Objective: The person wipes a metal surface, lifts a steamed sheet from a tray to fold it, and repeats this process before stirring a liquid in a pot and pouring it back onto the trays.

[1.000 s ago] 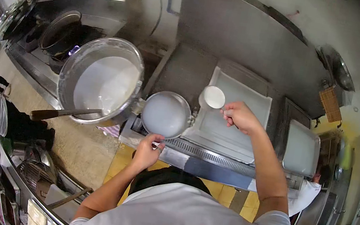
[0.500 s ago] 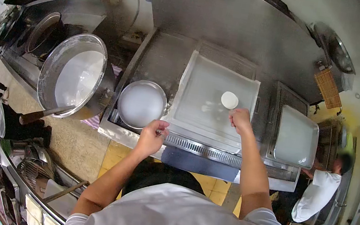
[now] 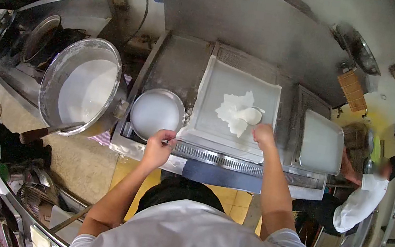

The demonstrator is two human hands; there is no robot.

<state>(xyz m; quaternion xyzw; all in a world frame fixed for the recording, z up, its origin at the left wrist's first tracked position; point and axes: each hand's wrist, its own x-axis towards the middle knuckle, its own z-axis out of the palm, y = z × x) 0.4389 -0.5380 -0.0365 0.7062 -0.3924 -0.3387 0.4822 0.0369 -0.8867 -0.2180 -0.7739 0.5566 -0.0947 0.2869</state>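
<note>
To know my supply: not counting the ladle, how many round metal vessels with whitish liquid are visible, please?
2: the deep pot, left of the steel counter, and the shallow round pan on the counter, beyond the left hand. The dark pot farther left hides its contents.

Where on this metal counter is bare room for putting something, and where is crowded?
Bare grey metal lies behind the round silver pan, bordered right by the white cloth sheet. Between that sheet and the rectangular silver tray is only a narrow strip. Crowded: the front, with the left hand near pan and sheet, and the right hand's round ladle over it.
</note>
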